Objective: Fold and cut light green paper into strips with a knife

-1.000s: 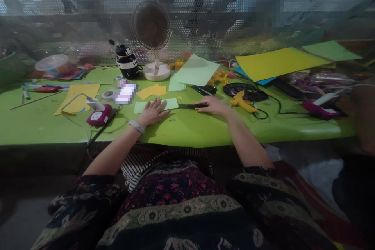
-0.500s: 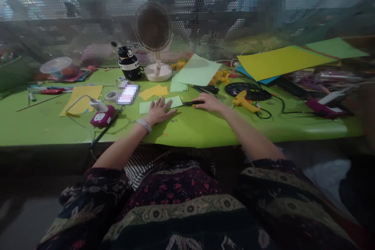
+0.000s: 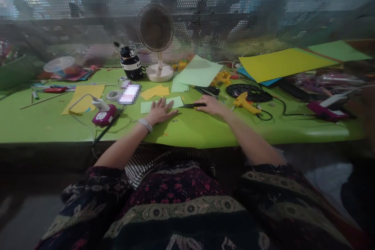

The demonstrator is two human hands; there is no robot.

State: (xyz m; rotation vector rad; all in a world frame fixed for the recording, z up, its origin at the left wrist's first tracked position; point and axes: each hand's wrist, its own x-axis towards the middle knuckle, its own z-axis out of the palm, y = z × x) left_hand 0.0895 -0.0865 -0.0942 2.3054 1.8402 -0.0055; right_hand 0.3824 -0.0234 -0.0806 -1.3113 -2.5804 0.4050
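A pale green paper strip [image 3: 147,107] lies flat on the green tabletop. My left hand [image 3: 160,112] rests on it, palm down with the fingers spread, covering its middle. My right hand [image 3: 210,105] is closed around the handles of black scissors [image 3: 190,105] with a bit of yellow on them. Their blades lie low over the table and point left, with the tips by the strip's right end. Whether the tips touch the paper I cannot tell. Behind the strip are orange-yellow paper pieces [image 3: 155,92], and larger pale green sheets [image 3: 200,71] lean behind my right hand.
On the right lie a yellow glue gun [image 3: 247,104], a black round tray [image 3: 234,90] and a big yellow sheet [image 3: 287,64]. A fan [image 3: 159,72] and a dark bottle [image 3: 131,69] stand at the back. Leftward are a purple power block [image 3: 104,116], tape [image 3: 113,95] and a phone [image 3: 129,94].
The view has shifted slightly. Across the frames, my left hand and the strip have moved a little right, closer to my right hand. My right hand still grips the scissors.
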